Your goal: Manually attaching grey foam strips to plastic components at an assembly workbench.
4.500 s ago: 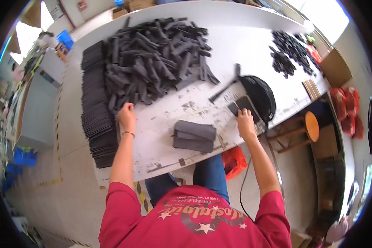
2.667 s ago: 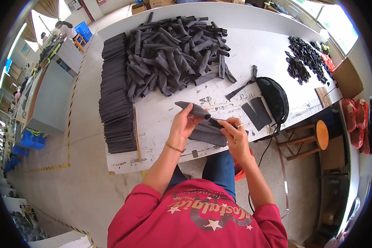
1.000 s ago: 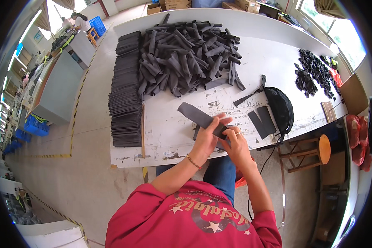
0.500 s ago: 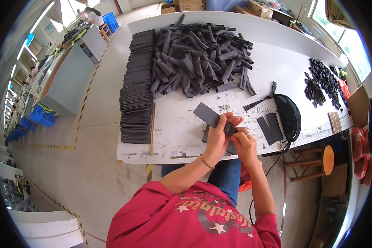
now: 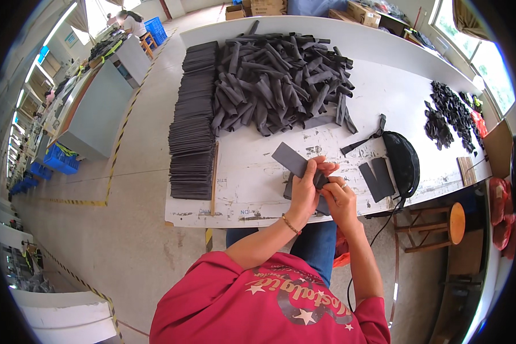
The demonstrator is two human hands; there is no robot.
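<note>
Holding a flat dark grey strip (image 5: 290,161) with both hands just above the near edge of the white worktable (image 5: 252,189). Head view, the only one: my left hand (image 5: 305,192) is curled around the strip's near end, fingers pressed together on it, thumb side up. My right hand (image 5: 339,198) sits just beside the left, touching it, fingertips pinching the same end of the strip; a ring shows on one finger. The strip's free end angles up and to my left, away from me. A beaded bracelet (image 5: 290,224) is on my left wrist.

Under my hands, a small stack of grey pieces (image 5: 288,188) lies on the table, mostly hidden. Two flat grey pieces (image 5: 376,179) lie to my right, just beside a black rounded machine (image 5: 402,161) with a cable hanging off the table edge. Far side of the table: a big loose heap of dark strips (image 5: 281,80). Along the left edge: neat stacked rows of flat grey pieces (image 5: 192,123), with a thin wooden stick (image 5: 214,178) beside them. Far right: a pile of small black parts (image 5: 448,112). A round wooden stool (image 5: 454,222) stands to my right, off the table.
</note>
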